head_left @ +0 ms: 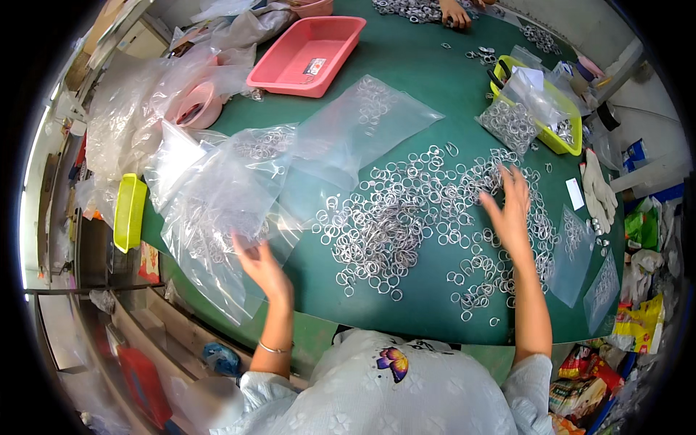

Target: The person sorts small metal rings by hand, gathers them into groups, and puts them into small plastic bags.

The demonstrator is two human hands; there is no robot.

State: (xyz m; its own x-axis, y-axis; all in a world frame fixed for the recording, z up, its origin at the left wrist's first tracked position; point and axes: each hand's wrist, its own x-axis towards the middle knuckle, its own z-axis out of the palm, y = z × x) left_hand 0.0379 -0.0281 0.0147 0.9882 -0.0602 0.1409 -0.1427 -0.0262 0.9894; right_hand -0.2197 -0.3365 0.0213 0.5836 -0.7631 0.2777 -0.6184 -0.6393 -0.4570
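Had the right hand (513, 201) spread, thumb well apart from the fingers, over the right part of the loose metal rings (384, 235), fingertips in among them; could not tell if pinching any. Had the left hand (266, 271) at the near part of the clear plastic bags (217, 181), fingers half curled, touching them or just beside; could not tell which, nor if pinching. Saw the rings heaped thickest between both hands on the green surface (428, 312), thinning to a scatter near the right forearm (533, 308). Saw more rings inside the clear plastic bags and inside a flat bag (371, 109) beyond. Found a pink tray (319, 43) farther off and a lime-green tray (129, 214) by the left edge. On the right, saw a lime-green basket (573, 139), a bulging bag of rings (510, 127) beside it, pale gloves (599, 192) and two small flat bags (567, 261) of rings. Noticed another person's hand (455, 13) at the far side, near more rings.
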